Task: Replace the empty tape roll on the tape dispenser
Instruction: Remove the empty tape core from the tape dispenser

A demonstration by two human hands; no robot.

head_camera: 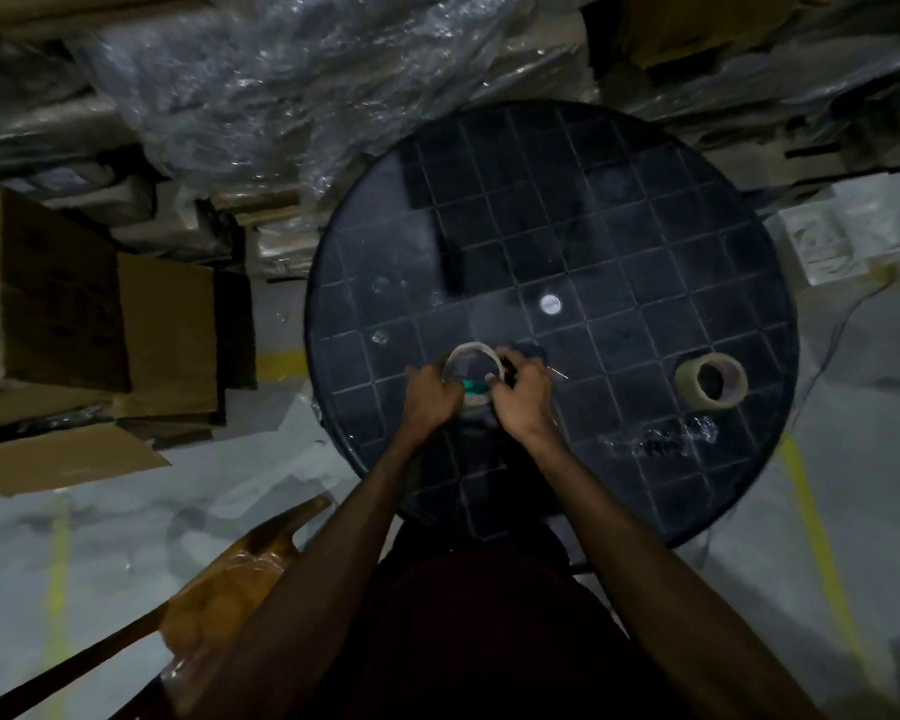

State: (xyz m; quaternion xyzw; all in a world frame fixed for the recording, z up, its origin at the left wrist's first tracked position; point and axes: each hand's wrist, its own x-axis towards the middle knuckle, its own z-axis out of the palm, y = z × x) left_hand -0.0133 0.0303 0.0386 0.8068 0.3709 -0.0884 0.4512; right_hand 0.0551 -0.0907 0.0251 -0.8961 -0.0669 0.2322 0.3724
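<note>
Between my two sets of fingers, over the near part of the round black table, I saw the empty tape roll, a thin pale ring standing upright. My left hand had its fingers curled onto the ring's left side, and my right hand had its fingers pinched on the ring's right edge. Just under the fingertips sat the tape dispenser, only a green patch showing, mostly hidden. Well off to the right of my right fingers, the full tape roll lay on the table, apart from both hands.
</note>
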